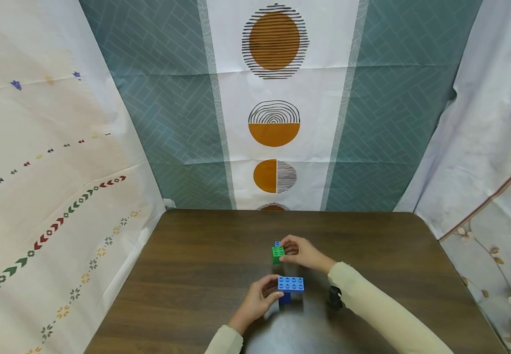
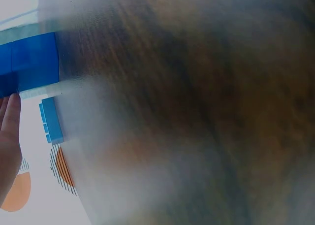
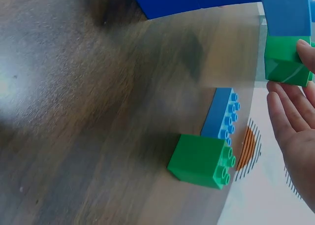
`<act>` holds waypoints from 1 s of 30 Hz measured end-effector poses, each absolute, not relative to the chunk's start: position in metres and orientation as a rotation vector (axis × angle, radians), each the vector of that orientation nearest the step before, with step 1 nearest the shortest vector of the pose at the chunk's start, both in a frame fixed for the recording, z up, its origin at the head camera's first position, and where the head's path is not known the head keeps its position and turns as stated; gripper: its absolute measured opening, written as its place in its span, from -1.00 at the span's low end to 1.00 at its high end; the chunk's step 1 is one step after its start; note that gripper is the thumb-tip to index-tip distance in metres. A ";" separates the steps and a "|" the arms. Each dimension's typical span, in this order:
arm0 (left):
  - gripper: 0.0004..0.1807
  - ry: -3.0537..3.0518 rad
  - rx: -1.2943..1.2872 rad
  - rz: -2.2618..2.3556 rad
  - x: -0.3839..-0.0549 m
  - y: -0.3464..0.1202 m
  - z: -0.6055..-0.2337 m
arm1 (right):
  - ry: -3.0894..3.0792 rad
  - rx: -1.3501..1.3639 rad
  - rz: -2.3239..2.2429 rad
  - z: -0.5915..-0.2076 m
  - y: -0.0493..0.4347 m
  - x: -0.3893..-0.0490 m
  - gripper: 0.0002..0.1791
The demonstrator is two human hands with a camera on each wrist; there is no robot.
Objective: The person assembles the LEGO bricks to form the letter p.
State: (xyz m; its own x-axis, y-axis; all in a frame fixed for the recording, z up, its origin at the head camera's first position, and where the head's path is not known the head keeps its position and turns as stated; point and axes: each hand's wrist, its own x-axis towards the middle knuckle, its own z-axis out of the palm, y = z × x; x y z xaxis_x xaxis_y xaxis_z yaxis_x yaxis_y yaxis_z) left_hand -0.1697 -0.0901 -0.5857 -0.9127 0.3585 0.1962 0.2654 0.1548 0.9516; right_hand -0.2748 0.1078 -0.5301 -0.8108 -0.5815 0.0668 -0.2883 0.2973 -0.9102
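Note:
My left hand [image 1: 257,300] grips the left end of a stack of blue building bricks, a light blue brick [image 1: 291,283] on top of dark blue ones [image 1: 284,298]. Just beyond it, my right hand [image 1: 301,251] pinches a green brick [image 3: 288,60] between thumb and fingers, studs up. In the right wrist view this green brick is raised off the table, overlapped by the light blue brick's end. Another green brick [image 3: 199,158] stands on the table beside a long blue brick [image 3: 216,112]. From the head view, that second green brick is hidden.
A dark wooden table [image 1: 193,270] lies under both hands. Behind it hangs a green and white patterned cloth [image 1: 282,88], with light curtains [image 1: 83,221] at the left and right. A small black device [image 1: 335,297] sits at my right wrist.

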 end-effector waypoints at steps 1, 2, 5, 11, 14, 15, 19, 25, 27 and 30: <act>-0.66 2.330 0.638 1.891 -0.170 -0.091 -0.586 | 2.296 -0.793 -1.521 -0.529 0.109 -0.274 -0.62; -0.66 2.329 0.636 1.889 -0.170 -0.091 -0.586 | 2.303 -0.792 -1.518 -0.528 0.110 -0.273 -0.62; -0.66 2.331 0.624 1.881 -0.170 -0.092 -0.584 | 2.319 -0.794 -1.511 -0.526 0.113 -0.272 -0.62; -0.65 2.338 0.597 1.875 -0.169 -0.091 -0.583 | 2.335 -0.805 -1.504 -0.524 0.119 -0.268 -0.62; -0.65 2.338 0.588 1.881 -0.167 -0.090 -0.581 | 2.331 -0.802 -1.516 -0.523 0.122 -0.266 -0.62; -0.65 2.338 0.584 1.881 -0.167 -0.089 -0.578 | 2.327 -0.800 -1.527 -0.523 0.123 -0.266 -0.62; -0.67 2.331 0.588 1.889 -0.161 -0.087 -0.564 | 2.316 -0.795 -1.565 -0.522 0.127 -0.262 -0.61; -0.69 2.340 0.599 1.881 -0.153 -0.087 -0.546 | 2.340 -0.810 -1.569 -0.521 0.137 -0.254 -0.57; -0.69 2.346 0.606 1.882 -0.153 -0.087 -0.545 | 2.356 -0.824 -1.572 -0.521 0.140 -0.250 -0.55; -0.69 2.342 0.616 1.892 -0.154 -0.087 -0.546 | 2.389 -0.854 -1.578 -0.521 0.144 -0.245 -0.54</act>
State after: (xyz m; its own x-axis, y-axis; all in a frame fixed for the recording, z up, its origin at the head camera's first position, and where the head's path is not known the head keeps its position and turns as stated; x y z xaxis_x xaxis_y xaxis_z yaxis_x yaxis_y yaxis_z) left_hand -0.1540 -0.0868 -0.5465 -0.9173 0.3474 0.1944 0.2632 0.1628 0.9509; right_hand -0.2452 0.1439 -0.5207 -0.8256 -0.5355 0.1777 -0.3735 0.2825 -0.8836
